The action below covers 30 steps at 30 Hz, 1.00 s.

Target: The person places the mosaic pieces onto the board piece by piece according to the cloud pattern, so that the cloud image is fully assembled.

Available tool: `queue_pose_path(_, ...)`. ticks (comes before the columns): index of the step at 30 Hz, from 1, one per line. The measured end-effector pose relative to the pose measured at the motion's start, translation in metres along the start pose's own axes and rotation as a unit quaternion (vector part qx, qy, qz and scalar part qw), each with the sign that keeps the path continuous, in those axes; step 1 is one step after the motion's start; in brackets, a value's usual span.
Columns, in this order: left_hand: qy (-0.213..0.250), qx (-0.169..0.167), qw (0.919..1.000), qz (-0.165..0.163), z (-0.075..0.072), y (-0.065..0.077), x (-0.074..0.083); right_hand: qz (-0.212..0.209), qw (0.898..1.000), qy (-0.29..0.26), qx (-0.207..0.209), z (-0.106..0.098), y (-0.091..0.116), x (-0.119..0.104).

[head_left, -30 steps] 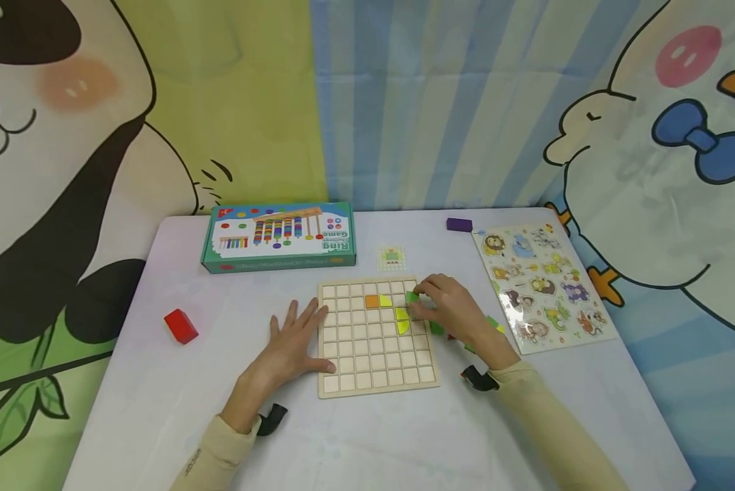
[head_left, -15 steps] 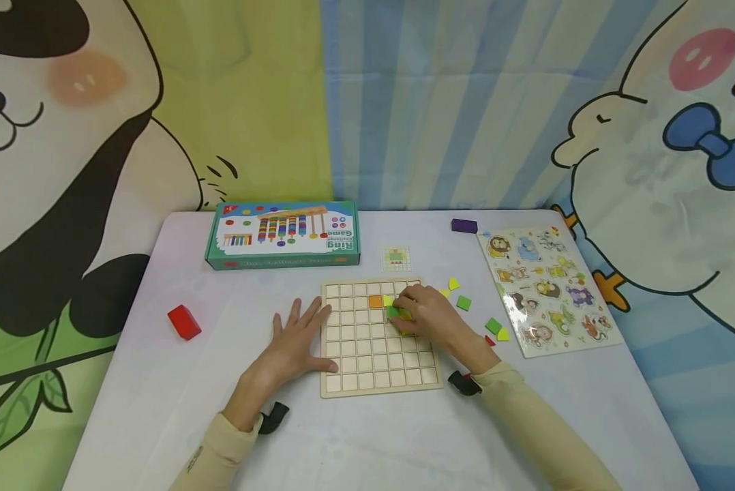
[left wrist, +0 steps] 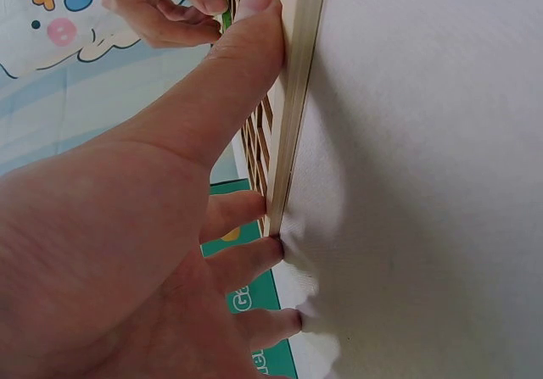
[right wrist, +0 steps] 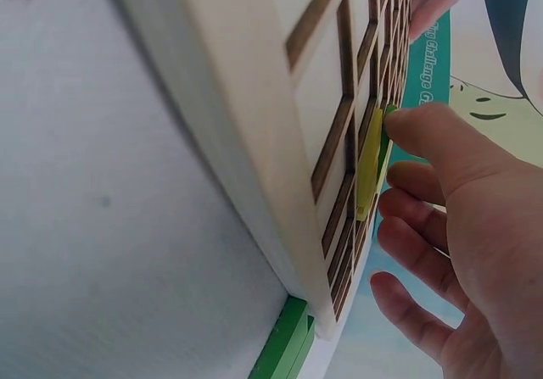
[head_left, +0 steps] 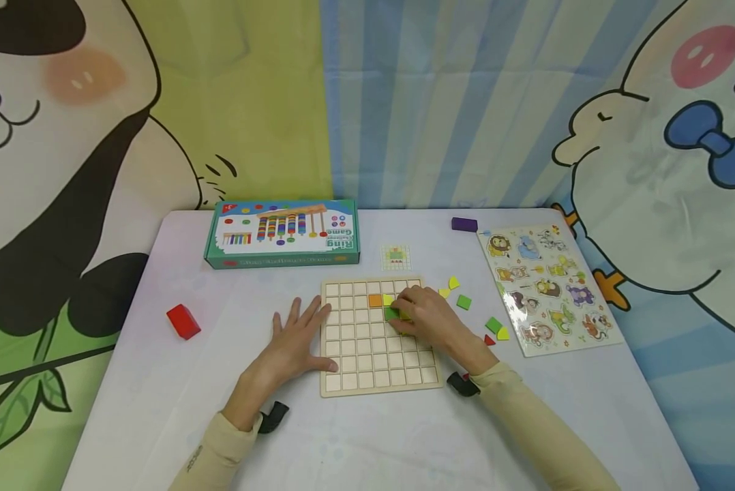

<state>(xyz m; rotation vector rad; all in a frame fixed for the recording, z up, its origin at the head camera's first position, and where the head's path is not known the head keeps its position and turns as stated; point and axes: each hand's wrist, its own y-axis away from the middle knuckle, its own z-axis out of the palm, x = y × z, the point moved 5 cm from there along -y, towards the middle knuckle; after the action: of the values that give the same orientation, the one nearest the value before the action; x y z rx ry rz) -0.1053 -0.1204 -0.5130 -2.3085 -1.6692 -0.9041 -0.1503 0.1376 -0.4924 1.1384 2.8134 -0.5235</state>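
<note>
Cartoon-printed curtains (head_left: 404, 102) back the white surface (head_left: 367, 443), and all the action is on a gridded board (head_left: 358, 368) at its middle! Right hand (head_left: 433, 317) down at the grid, pinching a green tile (head_left: 391, 314), with a yellow tile (head_left: 388, 299) and an orange tile (head_left: 375, 301) close by. Left hand (head_left: 288, 344), fingers spread, braces the board's left edge. Outward: loose tiles (head_left: 463, 302) off its right edge, a pattern card (head_left: 396, 258) beyond its far edge. Green box (head_left: 281, 235) and purple block (head_left: 464, 224) near the surface's far edge, animal sheet (head_left: 545, 293) toward the right, red block (head_left: 183, 322) toward the left.
</note>
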Motion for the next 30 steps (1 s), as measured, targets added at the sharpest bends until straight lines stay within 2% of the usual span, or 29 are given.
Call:
queue_pose_path(14,0.003,-0.003,1.0,0.007,0.001,-0.001,0.001,0.006,1.0,0.007,0.0,-0.002,0.003,0.0)
queue_pose_path(20,0.006,0.0,1.0,0.005,0.0,-0.001,0.002,0.009,1.0,0.006,0.012,-0.011,0.005,0.004)
queue_pose_path(24,0.008,0.0,1.0,0.001,-0.001,-0.001,0.002,0.016,0.999,0.004,0.035,-0.021,0.011,0.013)
queue_pose_path(30,0.006,-0.003,1.0,-0.002,0.0,-0.001,0.0,0.038,0.997,0.017,0.059,-0.035,0.028,0.038)
